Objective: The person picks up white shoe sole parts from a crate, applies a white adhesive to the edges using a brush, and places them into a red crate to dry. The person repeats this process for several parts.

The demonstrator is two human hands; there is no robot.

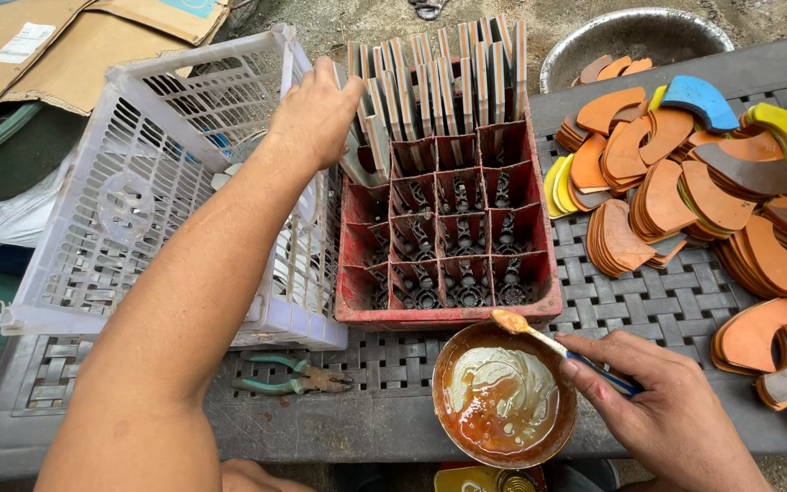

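My left hand [316, 114] reaches to the far left corner of a red divided crate [448, 310] and grips a grey curved sole piece [357, 169] that stands in a compartment there. Several flat striped pieces [439, 77] stand upright in the crate's far rows; the near compartments hold nothing. My right hand [662, 410] holds a small brush [548, 342] with a blue handle, its glue-coated tip resting on the rim of a round bowl of amber glue [503, 396] at the near edge.
A white plastic basket [148, 182] stands left of the crate. Green-handled pliers [289, 378] lie on the grey lattice table [649, 305]. Piles of orange, yellow and blue curved sole pieces [685, 182] fill the right side. A metal basin [635, 36] sits behind them.
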